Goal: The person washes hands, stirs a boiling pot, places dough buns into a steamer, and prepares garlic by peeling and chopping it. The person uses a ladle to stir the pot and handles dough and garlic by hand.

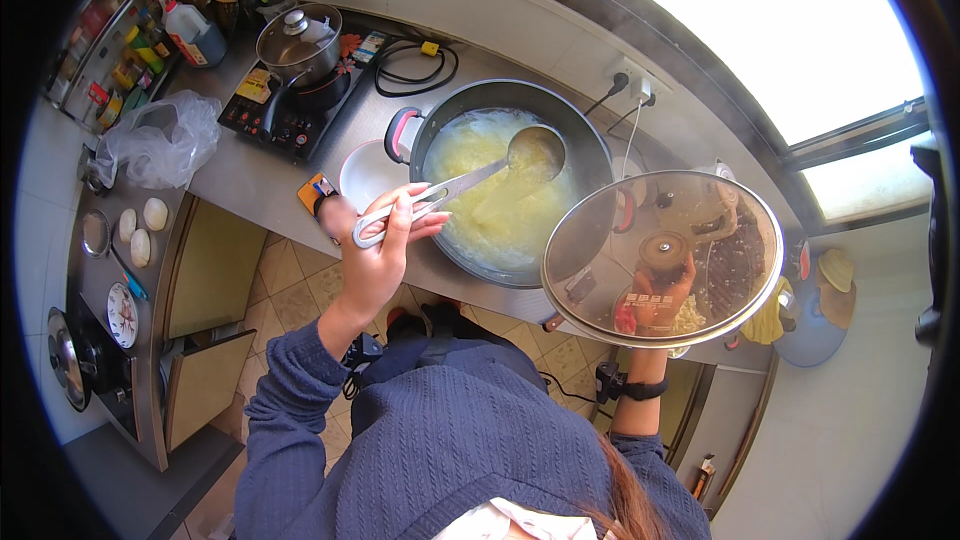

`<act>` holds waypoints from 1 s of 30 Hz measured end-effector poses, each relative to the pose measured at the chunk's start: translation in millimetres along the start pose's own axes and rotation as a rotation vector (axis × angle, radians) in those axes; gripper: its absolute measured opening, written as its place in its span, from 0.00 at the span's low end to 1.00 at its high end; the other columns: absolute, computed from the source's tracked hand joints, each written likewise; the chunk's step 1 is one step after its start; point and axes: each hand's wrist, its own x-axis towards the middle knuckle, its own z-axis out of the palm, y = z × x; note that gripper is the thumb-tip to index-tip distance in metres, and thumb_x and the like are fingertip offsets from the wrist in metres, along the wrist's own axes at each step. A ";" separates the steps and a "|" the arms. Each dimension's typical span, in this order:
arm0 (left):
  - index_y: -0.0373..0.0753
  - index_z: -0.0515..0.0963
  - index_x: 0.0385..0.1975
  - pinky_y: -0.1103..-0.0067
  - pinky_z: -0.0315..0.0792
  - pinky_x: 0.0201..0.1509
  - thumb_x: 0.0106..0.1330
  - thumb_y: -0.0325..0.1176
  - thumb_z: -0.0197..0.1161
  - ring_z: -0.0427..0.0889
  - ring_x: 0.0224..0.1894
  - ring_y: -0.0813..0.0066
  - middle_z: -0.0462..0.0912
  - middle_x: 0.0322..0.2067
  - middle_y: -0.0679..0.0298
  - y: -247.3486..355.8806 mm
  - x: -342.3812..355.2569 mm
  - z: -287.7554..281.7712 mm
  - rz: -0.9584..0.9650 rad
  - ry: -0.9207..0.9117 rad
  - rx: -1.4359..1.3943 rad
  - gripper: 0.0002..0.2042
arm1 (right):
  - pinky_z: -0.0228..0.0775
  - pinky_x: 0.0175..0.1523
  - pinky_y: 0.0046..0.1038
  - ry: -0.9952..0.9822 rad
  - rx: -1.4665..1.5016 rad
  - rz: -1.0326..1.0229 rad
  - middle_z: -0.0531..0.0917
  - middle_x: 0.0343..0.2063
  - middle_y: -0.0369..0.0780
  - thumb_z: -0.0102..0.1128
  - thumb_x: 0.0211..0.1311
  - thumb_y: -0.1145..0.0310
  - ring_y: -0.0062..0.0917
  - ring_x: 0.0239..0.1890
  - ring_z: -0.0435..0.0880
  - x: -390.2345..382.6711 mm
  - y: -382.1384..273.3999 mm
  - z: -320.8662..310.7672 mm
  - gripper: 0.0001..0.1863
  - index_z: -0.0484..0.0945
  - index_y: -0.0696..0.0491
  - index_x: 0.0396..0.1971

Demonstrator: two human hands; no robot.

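My left hand (378, 240) is closed round the white looped handle of a metal ladle (537, 154). The ladle's bowl dips into cloudy yellowish liquid inside a large dark pot (590, 130) with red-lined handles. To the right, a round glass lid (590, 260) with a metal rim is held up, partly over the pot's right edge. My right hand (660, 302) shows through the glass, behind the lid, with its fingers at the knob. A white bowl (362, 176) stands on the counter left of the pot, near my left hand.
At the back left, a lidded saucepan (300, 52) sits on a black induction cooktop (262, 125). A coiled black cable (415, 68) lies beside it. Farther left are a clear plastic bag (165, 135), a spice rack (110, 40) and several whitish round pieces (141, 245). Cabinet doors (205, 380) stand ajar below.
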 end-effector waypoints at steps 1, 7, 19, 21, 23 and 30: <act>0.23 0.70 0.48 0.75 0.81 0.43 0.73 0.34 0.44 0.84 0.38 0.60 0.80 0.38 0.48 1.6 0.0 0.0 0.040 -0.013 0.027 0.17 | 0.53 0.18 0.14 0.018 -0.018 -0.008 0.76 0.29 0.31 0.49 0.62 0.48 0.15 0.21 0.69 0.3 0.1 -0.4 0.17 0.73 0.46 0.39; 0.23 0.73 0.46 0.75 0.81 0.44 0.71 0.28 0.48 0.85 0.39 0.63 0.81 0.39 0.50 -11.4 2.3 -2.8 0.367 -0.118 0.271 0.13 | 0.55 0.19 0.14 0.074 -0.018 -0.004 0.76 0.30 0.31 0.50 0.61 0.48 0.16 0.23 0.70 1.6 -1.0 -1.9 0.18 0.73 0.46 0.39; 0.31 0.71 0.50 0.71 0.79 0.46 0.58 0.19 0.61 0.82 0.44 0.56 0.80 0.42 0.49 -70.8 10.3 -29.7 0.708 -0.295 0.868 0.18 | 0.60 0.21 0.16 0.083 0.018 -0.027 0.77 0.30 0.33 0.51 0.61 0.48 0.18 0.23 0.71 -1.4 2.4 8.6 0.19 0.73 0.49 0.39; 0.31 0.72 0.48 0.71 0.79 0.45 0.58 0.20 0.60 0.82 0.43 0.56 0.81 0.41 0.50 -76.1 9.9 -32.6 0.691 -0.281 0.870 0.17 | 0.60 0.21 0.16 0.083 0.017 -0.021 0.77 0.30 0.33 0.51 0.61 0.48 0.18 0.23 0.70 -3.0 1.9 8.4 0.19 0.73 0.49 0.39; 0.31 0.72 0.48 0.72 0.79 0.44 0.60 0.21 0.59 0.83 0.41 0.57 0.81 0.40 0.50 -77.8 8.3 -33.7 0.637 -0.263 0.853 0.15 | 0.59 0.21 0.16 0.079 0.015 -0.020 0.77 0.30 0.33 0.51 0.61 0.48 0.18 0.23 0.70 -4.8 0.7 6.6 0.19 0.73 0.49 0.39; 0.29 0.73 0.44 0.76 0.80 0.38 0.67 0.25 0.52 0.85 0.33 0.64 0.82 0.34 0.50 -54.4 -0.3 -27.3 0.296 -0.114 0.643 0.09 | 0.59 0.21 0.16 0.072 0.008 -0.026 0.76 0.31 0.34 0.51 0.61 0.48 0.18 0.23 0.70 -4.1 -2.6 -0.1 0.19 0.73 0.49 0.39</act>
